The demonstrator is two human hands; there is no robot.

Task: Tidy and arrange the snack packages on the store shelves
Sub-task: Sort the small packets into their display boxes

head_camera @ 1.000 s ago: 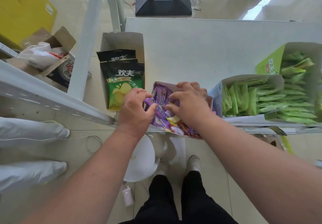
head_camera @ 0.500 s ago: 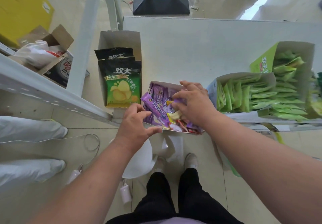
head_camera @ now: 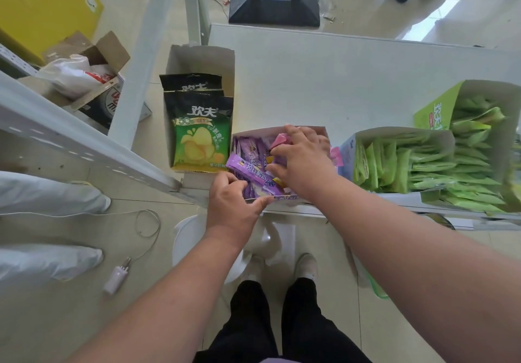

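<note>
A white store shelf [head_camera: 352,75] is standing over a pale tiled floor, and four open cartons are sitting on it. At the left, a grey carton [head_camera: 201,60] is holding three black-and-green chip bags [head_camera: 198,134], one behind another. Next, a small carton [head_camera: 304,130] at the shelf's front edge is holding purple snack sticks [head_camera: 255,170], too crowded to count. The left hand [head_camera: 232,207] is gripping this carton's front rim, thumb along the edge and fingers curled inside. The right hand [head_camera: 303,162] is reaching into it from above, fingers bent and pinching a pink packet [head_camera: 279,140]. To the right, two cartons of green packets [head_camera: 400,162] are standing side by side.
</note>
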